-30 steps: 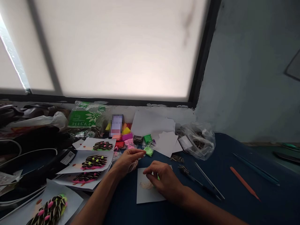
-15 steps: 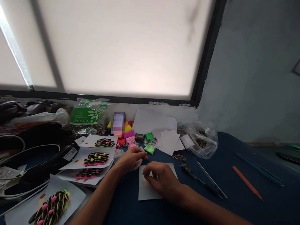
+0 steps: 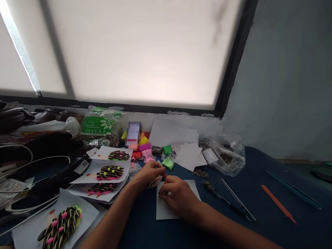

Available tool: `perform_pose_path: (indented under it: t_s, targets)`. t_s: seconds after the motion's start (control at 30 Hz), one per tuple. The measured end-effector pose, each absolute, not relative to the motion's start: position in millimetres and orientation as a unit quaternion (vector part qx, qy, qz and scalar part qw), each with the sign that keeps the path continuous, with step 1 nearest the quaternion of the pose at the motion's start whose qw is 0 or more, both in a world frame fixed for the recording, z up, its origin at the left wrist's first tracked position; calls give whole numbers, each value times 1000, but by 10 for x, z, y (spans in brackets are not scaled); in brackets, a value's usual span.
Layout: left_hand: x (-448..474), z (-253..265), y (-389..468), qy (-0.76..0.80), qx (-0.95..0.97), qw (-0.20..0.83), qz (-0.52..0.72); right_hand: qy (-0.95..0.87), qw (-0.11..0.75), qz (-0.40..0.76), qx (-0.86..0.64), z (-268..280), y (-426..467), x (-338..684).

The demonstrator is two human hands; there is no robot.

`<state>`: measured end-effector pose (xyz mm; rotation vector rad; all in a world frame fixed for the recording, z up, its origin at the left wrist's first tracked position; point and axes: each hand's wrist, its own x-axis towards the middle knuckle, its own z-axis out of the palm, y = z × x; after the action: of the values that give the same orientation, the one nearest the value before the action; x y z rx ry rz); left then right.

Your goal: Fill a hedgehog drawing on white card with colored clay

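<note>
My left hand (image 3: 149, 173) is closed around a small crinkled clear plastic packet (image 3: 156, 181), with a pale pinkish tint showing in it. Its fingertips meet those of my right hand (image 3: 177, 194), which is curled and closed over a white square of paper (image 3: 166, 215). Whatever sits between the right fingertips is hidden. The paper lies flat on the dark blue tabletop (image 3: 141, 221). Beyond the hands are a bright green clay packet (image 3: 169, 162) and a small pile of striped sunflower seeds (image 3: 201, 173).
Left are sheets bearing seed-and-clay hedgehog pictures (image 3: 62, 224), cables and a green seed bag (image 3: 100, 122). A phone (image 3: 133, 133), colourful clay packets and white papers (image 3: 190, 155) stand behind. Rightward lie a pen (image 3: 225, 200), tweezers (image 3: 238, 199), an orange tool (image 3: 278, 204) and a seed bag (image 3: 225, 154).
My right hand has moved up to my left, so their fingertips now meet above the paper's upper left corner. The view has shifted slightly.
</note>
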<state>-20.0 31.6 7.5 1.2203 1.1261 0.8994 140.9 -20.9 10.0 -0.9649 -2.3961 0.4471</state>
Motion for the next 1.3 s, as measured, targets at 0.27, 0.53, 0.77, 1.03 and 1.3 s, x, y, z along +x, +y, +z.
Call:
perform_pose_path:
  t_s: [0.27, 0.53, 0.77, 1.03, 1.3]
  targets:
    - [-177, 117, 288, 500, 524, 578, 376, -901, 250, 121, -335, 61, -211, 1420]
    - [-174, 106, 296, 505, 519, 577, 378, -907, 248, 92, -327, 34, -199, 1415]
    - [-173, 101, 293, 505, 509, 589, 372, -920, 228, 53, -313, 12, -199, 1389]
    - [-178, 79, 310, 498, 512, 593, 372, -933, 201, 19, -297, 92, -248, 1414]
    - [-176, 72, 315, 497, 516, 591, 370, -942, 173, 5, -286, 143, -311, 1476]
